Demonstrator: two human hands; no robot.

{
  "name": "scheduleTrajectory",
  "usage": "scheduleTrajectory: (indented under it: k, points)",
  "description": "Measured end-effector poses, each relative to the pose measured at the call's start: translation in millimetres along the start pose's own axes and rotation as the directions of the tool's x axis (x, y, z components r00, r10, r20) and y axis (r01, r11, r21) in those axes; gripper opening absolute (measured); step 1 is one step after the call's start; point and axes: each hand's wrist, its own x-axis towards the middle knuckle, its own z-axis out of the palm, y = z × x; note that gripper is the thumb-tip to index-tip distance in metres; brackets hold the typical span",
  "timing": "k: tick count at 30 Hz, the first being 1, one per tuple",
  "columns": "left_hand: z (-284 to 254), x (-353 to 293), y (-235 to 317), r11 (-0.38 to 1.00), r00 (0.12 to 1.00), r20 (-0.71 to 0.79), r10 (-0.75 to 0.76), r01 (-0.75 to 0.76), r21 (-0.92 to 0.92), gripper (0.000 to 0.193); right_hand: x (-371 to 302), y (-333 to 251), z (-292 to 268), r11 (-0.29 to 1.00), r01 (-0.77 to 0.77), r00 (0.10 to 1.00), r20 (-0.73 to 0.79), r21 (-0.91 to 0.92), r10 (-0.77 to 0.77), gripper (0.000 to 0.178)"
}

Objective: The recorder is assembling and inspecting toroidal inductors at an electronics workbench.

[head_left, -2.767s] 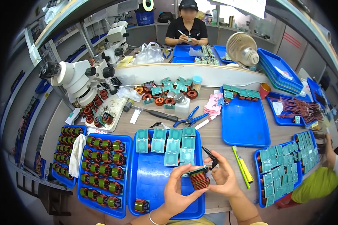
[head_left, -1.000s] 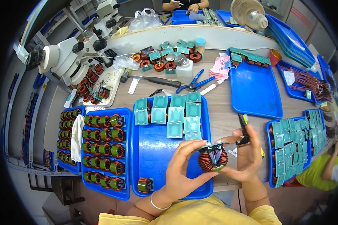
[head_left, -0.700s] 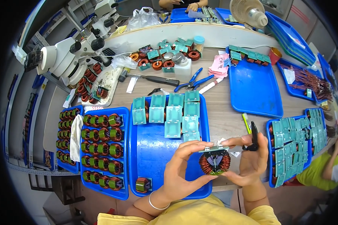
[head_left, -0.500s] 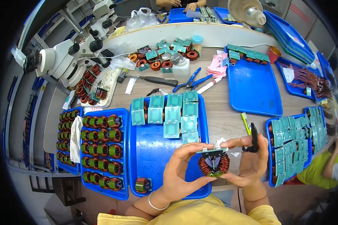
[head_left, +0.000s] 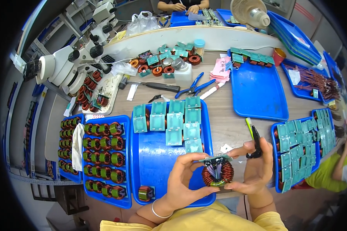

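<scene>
Between both hands, above the near right part of the middle blue tray (head_left: 152, 148), is a toroidal coil (head_left: 227, 174) of copper-coloured wire with a teal circuit board (head_left: 216, 158) on top. My left hand (head_left: 184, 179) pinches it from the left, fingers on the board and thumb under the coil. My right hand (head_left: 254, 173) grips it from the right the same way. A slim black tool (head_left: 255, 143), its kind unclear, is tucked in the right fingers. In the tray stand several board-topped coils (head_left: 174, 123) and one green-and-copper coil (head_left: 145, 193) at the near left.
To the left, trays of coils (head_left: 106, 156) and a white cloth (head_left: 78, 146). Behind lie a hammer (head_left: 154, 85), blue pliers (head_left: 196, 87) and a clear bottle (head_left: 184, 75). A blue tray (head_left: 258, 94) and board-filled trays (head_left: 297, 150) stand right; a microscope (head_left: 58, 69) stands far left.
Both hands have tipped the coil and its board, so more of the coil's inner side and the wires under the board show. The grip stays on.
</scene>
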Motion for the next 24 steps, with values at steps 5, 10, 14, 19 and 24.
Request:
scheduleTrajectory:
  k: [5, 10, 14, 19, 24]
  points:
    - [1.9, 2.6, 3.6, 0.999, 0.999, 0.015, 0.034, -0.034, 0.020, 0.072, 0.0, -3.3, -1.6, 1.000, 0.013, 1.000, 0.015, -0.007, -0.013, 0.113]
    - [1.1, 3.8, 5.0, 0.997, 0.997, 0.036, 0.070, -0.071, 0.019, 0.070, -1.4, -4.1, -0.1, 0.999, 0.047, 0.999, 0.018, -0.008, -0.047, 0.112]
    - [0.3, 4.0, 6.1, 0.996, 0.995, 0.047, 0.085, -0.086, 0.022, 0.069, -0.5, -7.2, 1.7, 0.998, 0.063, 0.998, 0.015, -0.011, -0.063, 0.109]
    - [-0.9, 2.7, 6.3, 0.996, 0.997, 0.038, 0.073, -0.075, 0.047, 0.070, 0.1, -7.9, -0.3, 0.997, 0.066, 0.997, 0.030, -0.031, -0.066, 0.110]
    - [0.2, 2.7, 2.1, 0.984, 0.992, 0.016, 0.127, -0.128, 0.125, 0.074, -5.3, -3.8, -4.7, 0.999, -0.022, 0.999, 0.046, -0.025, 0.023, 0.115]
